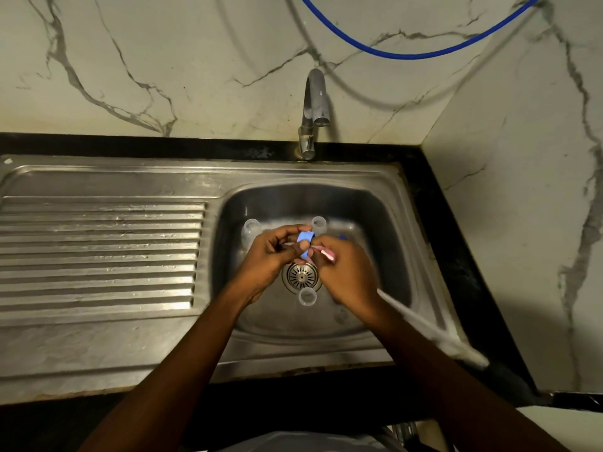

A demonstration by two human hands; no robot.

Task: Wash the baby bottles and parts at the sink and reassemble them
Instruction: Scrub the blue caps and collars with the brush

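Fingers [281, 235] hold blue ring [305, 237], brush [424, 327]; cups [307, 295] around drain [301, 276]

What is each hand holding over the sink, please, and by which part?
Left hand pinches the blue ring by its rim; right hand grips the brush near its pink end.

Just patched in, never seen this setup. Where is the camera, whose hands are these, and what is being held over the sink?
No machine here: one camera, worn on a person's head, looks down at their own bare hands over a steel sink. The left hand pinches a blue ring, probably a bottle collar. The right hand grips what looks like a brush, its pink tip at the ring, its white handle running to the lower right. Three clear parts sit in the basin, two beyond the hands, one by the drain. No water shows at the tap.
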